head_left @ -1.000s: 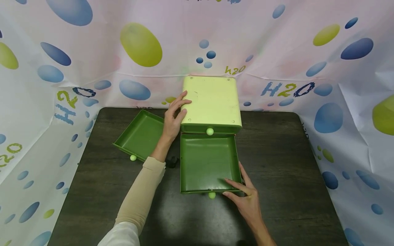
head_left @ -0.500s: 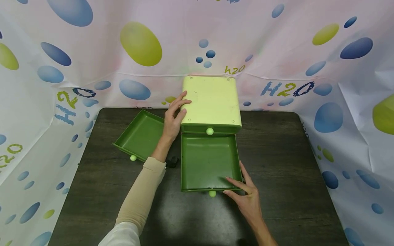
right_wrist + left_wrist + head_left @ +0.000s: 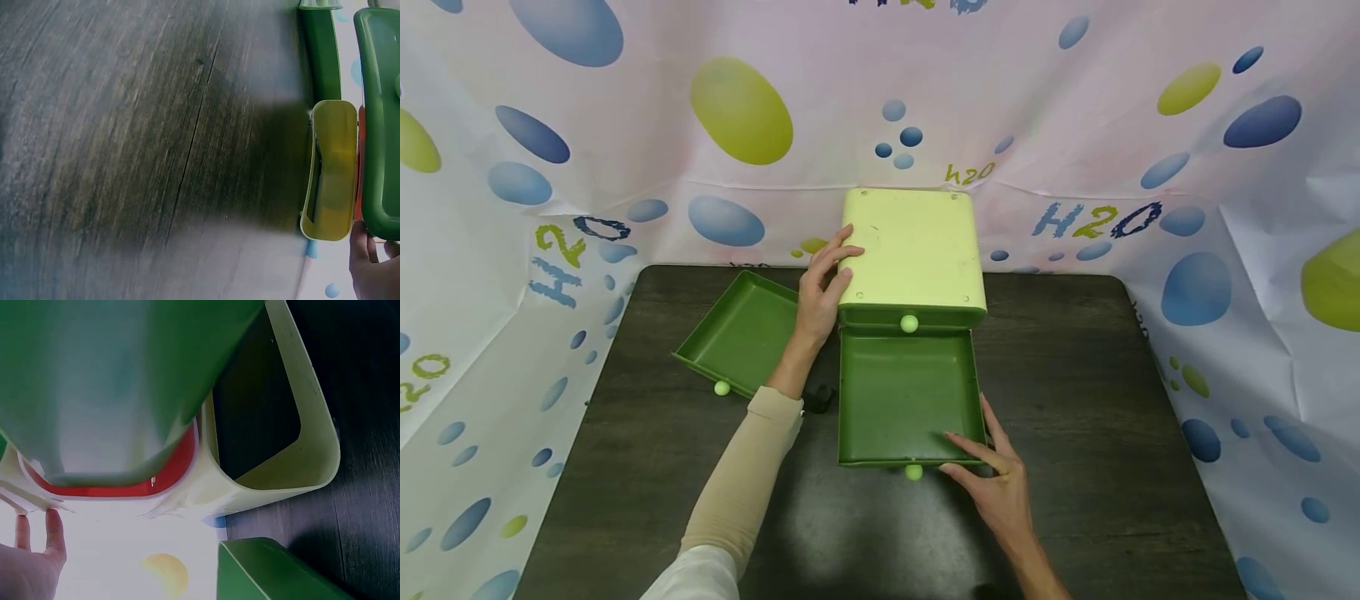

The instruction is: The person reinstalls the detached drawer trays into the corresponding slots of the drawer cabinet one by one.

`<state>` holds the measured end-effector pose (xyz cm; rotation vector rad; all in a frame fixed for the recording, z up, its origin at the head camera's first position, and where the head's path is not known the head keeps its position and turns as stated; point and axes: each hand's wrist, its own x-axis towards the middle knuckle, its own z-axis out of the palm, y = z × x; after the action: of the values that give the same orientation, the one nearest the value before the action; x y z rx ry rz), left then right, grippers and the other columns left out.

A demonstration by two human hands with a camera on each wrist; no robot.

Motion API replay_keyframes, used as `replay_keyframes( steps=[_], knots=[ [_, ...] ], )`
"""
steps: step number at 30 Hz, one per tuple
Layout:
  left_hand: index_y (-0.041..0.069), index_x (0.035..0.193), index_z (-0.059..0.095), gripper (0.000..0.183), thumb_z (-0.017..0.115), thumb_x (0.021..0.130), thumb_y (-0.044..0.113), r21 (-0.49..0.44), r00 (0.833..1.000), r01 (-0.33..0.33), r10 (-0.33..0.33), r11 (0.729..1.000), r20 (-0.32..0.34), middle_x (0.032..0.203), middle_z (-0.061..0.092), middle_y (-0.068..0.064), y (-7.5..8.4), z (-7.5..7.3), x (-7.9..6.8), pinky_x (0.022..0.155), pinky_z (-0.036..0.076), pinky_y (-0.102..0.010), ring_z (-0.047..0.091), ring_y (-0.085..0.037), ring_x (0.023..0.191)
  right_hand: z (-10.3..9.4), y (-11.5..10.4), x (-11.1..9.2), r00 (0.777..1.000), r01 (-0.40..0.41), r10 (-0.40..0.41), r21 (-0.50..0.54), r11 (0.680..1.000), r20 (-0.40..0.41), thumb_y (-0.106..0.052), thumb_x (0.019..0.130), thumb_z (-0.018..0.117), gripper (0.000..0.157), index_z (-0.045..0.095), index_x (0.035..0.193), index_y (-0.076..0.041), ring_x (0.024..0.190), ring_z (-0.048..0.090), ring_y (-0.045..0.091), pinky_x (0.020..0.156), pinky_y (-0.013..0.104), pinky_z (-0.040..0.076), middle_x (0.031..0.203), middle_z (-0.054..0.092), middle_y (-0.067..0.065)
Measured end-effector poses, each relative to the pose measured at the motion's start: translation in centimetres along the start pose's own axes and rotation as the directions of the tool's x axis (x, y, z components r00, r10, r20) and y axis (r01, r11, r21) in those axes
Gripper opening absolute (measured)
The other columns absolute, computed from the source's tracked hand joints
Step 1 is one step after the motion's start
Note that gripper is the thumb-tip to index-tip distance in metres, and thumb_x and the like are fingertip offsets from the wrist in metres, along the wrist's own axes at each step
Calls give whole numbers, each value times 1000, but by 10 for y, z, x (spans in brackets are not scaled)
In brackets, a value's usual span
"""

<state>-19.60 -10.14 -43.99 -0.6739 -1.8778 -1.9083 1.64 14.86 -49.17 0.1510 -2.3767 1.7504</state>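
Fingers [image 3: 976, 448] of the right hand [image 3: 1006, 496]: pinched over the front right corner of the green pulled-out drawer [image 3: 902, 396], thumb set at its front. Left hand [image 3: 817, 300]: fingers spread, laid against the left edge of the pale-yellow cabinet [image 3: 913, 246]; nothing is gripped. The pulled-out drawer is held extended beneath the closed upper drawer [image 3: 951, 319]; lower down, a bare compartment [image 3: 320, 440] is exposed. A green loose drawer [image 3: 741, 333] is placed askew on the dark tabletop [image 3: 1067, 400], left of the cabinet.

Three green drawers [image 3: 910, 400], three knobs [image 3: 913, 472], one cabinet [image 3: 913, 246].
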Motion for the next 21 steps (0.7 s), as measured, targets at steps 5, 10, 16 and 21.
replay_keyframes(
  steps=[5, 10, 16, 21],
  knots=[
    [-17, 119, 59, 30, 45, 95, -7, 1, 1000, 8, -8, 1000, 2, 148, 39, -32, 0, -1, 0, 98, 35, -32, 33, -40, 141, 2, 1, 3, 1000, -19, 19, -1, 1000, -9, 8, 72, 82, 36, 76, 108, 2, 144, 27, 44, 106, 14, 31, 157, 32, 22],
    [-17, 119, 60, 30, 45, 95, -7, -2, 1000, 11, -11, 1000, -1, 148, 40, -32, -1, -1, 0, 97, 35, -32, 33, -40, 142, 3, 1, 5, 1000, -17, 17, 1, 1000, -7, 8, 72, 82, 37, 76, 108, 2, 144, 27, 44, 106, 13, 31, 157, 32, 23],
    [-18, 118, 59, 30, 44, 94, -9, -9, 1000, -1, 1, 1000, -6, 147, 39, -34, 0, 0, 0, 92, 34, -31, 33, -43, 141, 3, 2, 6, 1000, -12, 13, 11, 1000, -4, 9, 72, 82, 37, 75, 109, 4, 144, 26, 46, 106, 14, 31, 156, 32, 25],
    [-18, 118, 59, 30, 44, 94, -7, -4, 1000, 1, -1, 1000, -9, 147, 40, -33, 0, 1, 0, 94, 35, -31, 33, -42, 141, 4, 1, 7, 999, -32, 32, 7, 999, -8, 7, 73, 82, 36, 76, 108, 3, 145, 26, 43, 106, 13, 29, 157, 32, 23]
  ],
)
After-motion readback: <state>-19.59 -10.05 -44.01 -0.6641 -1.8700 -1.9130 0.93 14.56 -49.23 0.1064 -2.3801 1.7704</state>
